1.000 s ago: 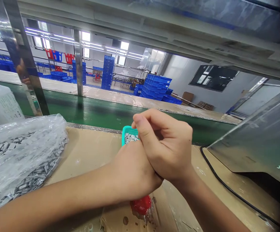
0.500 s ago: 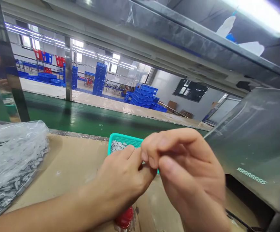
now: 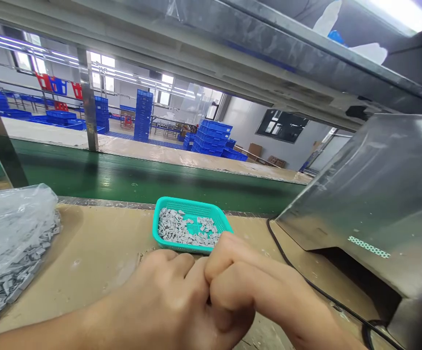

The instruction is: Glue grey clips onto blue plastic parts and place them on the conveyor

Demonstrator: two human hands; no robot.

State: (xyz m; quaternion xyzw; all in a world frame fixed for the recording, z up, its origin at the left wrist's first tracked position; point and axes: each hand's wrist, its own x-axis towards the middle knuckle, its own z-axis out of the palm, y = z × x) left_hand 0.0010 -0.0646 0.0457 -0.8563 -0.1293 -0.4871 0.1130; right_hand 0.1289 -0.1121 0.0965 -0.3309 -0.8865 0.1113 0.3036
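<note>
My left hand is closed, its fingers curled and pressed against my right hand at the lower middle. My right hand is closed too, fingers bent in against the left. Whatever lies between them is hidden. Just beyond the hands is a turquoise basket holding many small grey parts. On the left lies a clear plastic bag full of similar grey pieces.
A green conveyor belt runs behind the brown worktop. At the right stands a metal guard with a black cable beside it. A metal shelf hangs overhead. Blue crates are stacked farther back.
My right hand has curled its raised fingers in and lowered against the left. Both hands sit lower in view, uncovering the basket. The red object below them is now out of sight.
</note>
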